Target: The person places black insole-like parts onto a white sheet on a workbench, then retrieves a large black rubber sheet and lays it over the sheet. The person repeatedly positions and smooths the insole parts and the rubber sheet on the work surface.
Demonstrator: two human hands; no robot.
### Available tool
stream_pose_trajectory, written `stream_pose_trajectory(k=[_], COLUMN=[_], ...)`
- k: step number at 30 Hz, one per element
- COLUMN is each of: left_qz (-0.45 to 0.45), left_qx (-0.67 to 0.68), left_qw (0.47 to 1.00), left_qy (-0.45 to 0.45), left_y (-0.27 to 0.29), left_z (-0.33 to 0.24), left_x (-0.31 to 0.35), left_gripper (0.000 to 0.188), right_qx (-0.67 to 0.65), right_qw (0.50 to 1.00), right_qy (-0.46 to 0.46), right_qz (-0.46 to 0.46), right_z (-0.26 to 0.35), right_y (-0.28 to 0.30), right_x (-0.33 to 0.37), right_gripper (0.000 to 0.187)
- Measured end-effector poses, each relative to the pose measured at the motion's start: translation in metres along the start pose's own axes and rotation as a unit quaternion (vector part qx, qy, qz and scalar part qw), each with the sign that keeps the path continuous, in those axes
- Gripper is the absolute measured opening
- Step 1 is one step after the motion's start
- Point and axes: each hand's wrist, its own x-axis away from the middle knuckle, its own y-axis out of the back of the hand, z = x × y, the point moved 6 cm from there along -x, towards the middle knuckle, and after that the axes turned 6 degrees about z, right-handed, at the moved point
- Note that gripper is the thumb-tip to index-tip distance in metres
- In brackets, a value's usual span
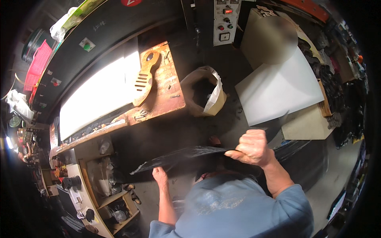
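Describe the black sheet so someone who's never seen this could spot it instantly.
Start at the blue shirt at the bottom of the view, right of centre. Just above it, a thin black sheet spans between the left hand and right hand. Unlike the white sheet at upper right, it's dark, glossy and held by both hands.

The dark sheet [182, 156] looks like glossy plastic. Near the right edge of the rough wooden table [162, 105], the yellow tool [149, 70] looks smooth. The shirt [246, 214] is matt cloth.
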Motion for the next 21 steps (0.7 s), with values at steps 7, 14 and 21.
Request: stream_pose_trajectory(k=[7,14,21], left_qz=[-0.094,-0.107,-0.149], left_qx=[-0.049,-0.014,-0.048], left_qw=[0.994,0.994,0.987], left_qy=[-0.005,0.005,0.024], left_y=[-0.023,-0.037,-0.026], left_z=[-0.059,-0.076,-0.073], left_x=[0.002,-0.008,-0.014], left_gripper=[0.06,0.056,0.047], right_qx=[-0.074,-0.087,-0.101], right_qw=[0.997,0.995,0.991], right_qy=[0.021,0.049,0.09], right_qz=[-0.026,-0.021,-0.004], right_z=[-0.072,-0.124,-0.122], right_y=[-0.01,-0.003,-0.012], right_x=[-0.022,-0.053,-0.098], right_gripper=[0.065,0.065,0.063])
